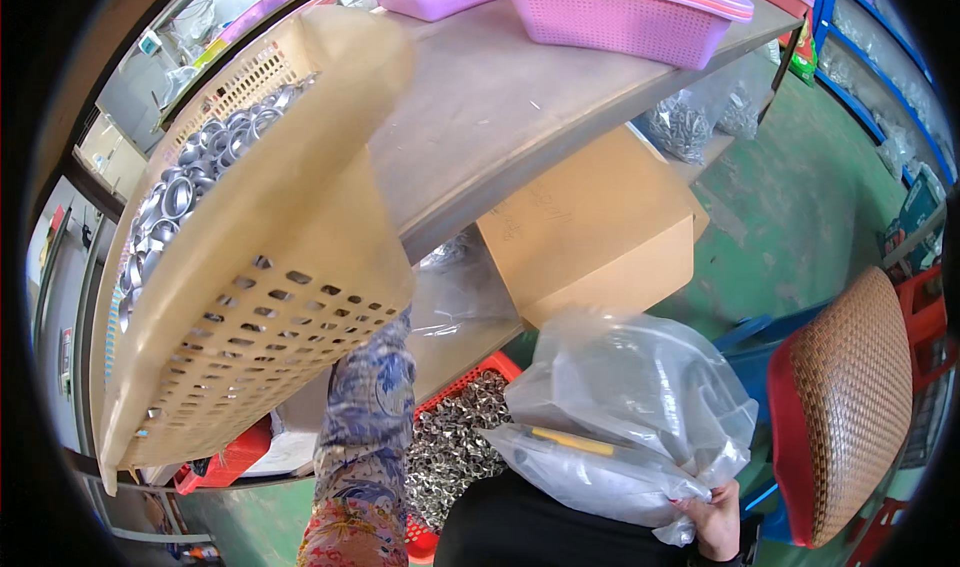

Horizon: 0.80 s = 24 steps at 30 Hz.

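Note:
A beige perforated plastic basket [300,317] looms large and tilted at the left, its near rim blurred. Inside are many silver metal rings [190,182]. My left forearm, in a blue-and-white patterned sleeve [370,397] with a floral cuff, reaches up to the basket's underside. The basket hides my left hand, so its fingers do not show. At the lower right my right hand [715,522] is closed on the gathered edge of a clear plastic bag [630,397]. The bag lies puffed over my dark-clothed lap, with a yellow strip [572,441] showing on it.
A red crate [420,542] of small metal parts [450,447] stands low beside my leg. Ahead is a worktable [480,97] with pink baskets [620,22]; a cardboard box [600,227] and bagged parts [685,127] sit beneath. A woven-backed cushion [850,397] is at the right.

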{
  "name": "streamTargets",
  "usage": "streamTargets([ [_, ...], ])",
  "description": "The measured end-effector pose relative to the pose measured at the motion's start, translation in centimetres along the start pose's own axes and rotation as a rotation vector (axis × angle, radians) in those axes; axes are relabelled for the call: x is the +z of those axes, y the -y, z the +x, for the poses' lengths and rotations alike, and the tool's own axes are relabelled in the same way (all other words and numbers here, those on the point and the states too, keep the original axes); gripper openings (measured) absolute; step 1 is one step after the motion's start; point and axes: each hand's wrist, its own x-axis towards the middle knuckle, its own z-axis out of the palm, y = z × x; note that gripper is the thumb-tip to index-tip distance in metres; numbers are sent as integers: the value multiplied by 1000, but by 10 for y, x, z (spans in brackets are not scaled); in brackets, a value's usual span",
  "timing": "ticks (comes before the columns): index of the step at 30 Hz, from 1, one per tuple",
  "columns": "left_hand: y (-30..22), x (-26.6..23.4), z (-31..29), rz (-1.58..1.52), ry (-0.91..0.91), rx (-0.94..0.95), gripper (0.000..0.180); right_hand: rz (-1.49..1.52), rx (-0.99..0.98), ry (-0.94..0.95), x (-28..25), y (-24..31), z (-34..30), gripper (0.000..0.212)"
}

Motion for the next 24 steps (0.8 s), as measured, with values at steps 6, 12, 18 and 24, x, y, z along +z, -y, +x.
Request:
streamTargets([
  [6,-108,-51,-50,-1083,354,-440,44,175,39,-249,-18,-7,-12,35],
  [12,-171,-38,-51,-1602,645,-994,82,301,22,-367,-7,-12,7,36],
  [18,-166,-18,-48,-1771,652,-1031,89,285,30,-353,-5,-5,6,37],
  [24,-174,-53,-76,-1997,429,-1054,67,274,0,-329,-14,-17,12,37],
])
